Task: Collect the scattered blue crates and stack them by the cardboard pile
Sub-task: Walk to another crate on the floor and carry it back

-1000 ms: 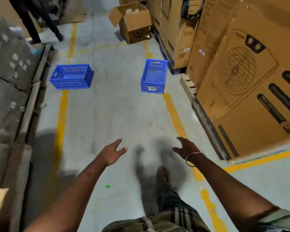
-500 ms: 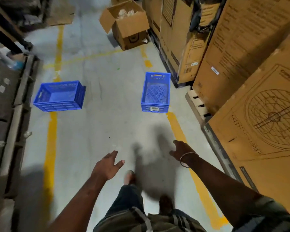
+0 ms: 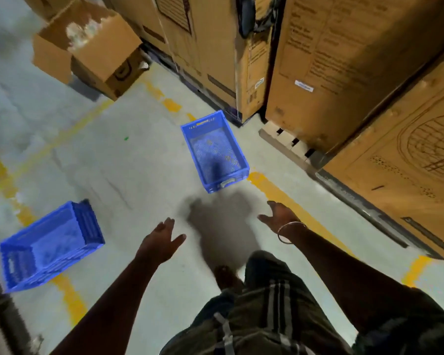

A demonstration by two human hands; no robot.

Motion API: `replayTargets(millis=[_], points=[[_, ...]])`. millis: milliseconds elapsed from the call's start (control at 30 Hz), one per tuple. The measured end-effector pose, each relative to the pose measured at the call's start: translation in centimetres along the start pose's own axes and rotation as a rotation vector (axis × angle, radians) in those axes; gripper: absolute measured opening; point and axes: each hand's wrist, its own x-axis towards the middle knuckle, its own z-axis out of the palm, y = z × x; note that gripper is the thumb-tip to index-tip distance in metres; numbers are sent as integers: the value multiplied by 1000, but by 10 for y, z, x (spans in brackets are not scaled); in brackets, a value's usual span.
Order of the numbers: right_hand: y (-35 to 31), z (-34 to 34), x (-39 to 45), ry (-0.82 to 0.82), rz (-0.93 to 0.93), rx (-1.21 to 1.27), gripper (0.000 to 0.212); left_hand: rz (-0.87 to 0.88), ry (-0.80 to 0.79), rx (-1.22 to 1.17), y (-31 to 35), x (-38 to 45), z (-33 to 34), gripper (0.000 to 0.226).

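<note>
Two empty blue plastic crates stand on the grey floor. One blue crate lies ahead at the centre, beside a yellow floor line and close to the tall cardboard cartons. The other blue crate sits at the lower left on a yellow line. My left hand is stretched forward with its fingers spread, holding nothing, a short way below the centre crate. My right hand, a bangle on its wrist, is also spread and empty, just below and right of that crate.
Tall cardboard cartons on pallets wall off the right side. An open cardboard box stands on the floor at the upper left. A dark rack edge runs along the lower left. My legs fill the bottom centre.
I have walked forward and turned right; both crates are nearer and lower in view. Both hands stay spread and empty, reaching closer to the centre crate.
</note>
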Motion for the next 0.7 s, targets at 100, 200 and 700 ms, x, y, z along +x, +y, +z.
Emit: replayTargets(millis=[100,200,700], points=[[-24,0,40,10,73,89,71,108,7,63,0,78,-51,74],[-45,5,86,12,131,172,71,164,-14,87,8,150,-86,74],[-169,-15,233,91,501,422,64,440,-288,304,22,413,-231,74]])
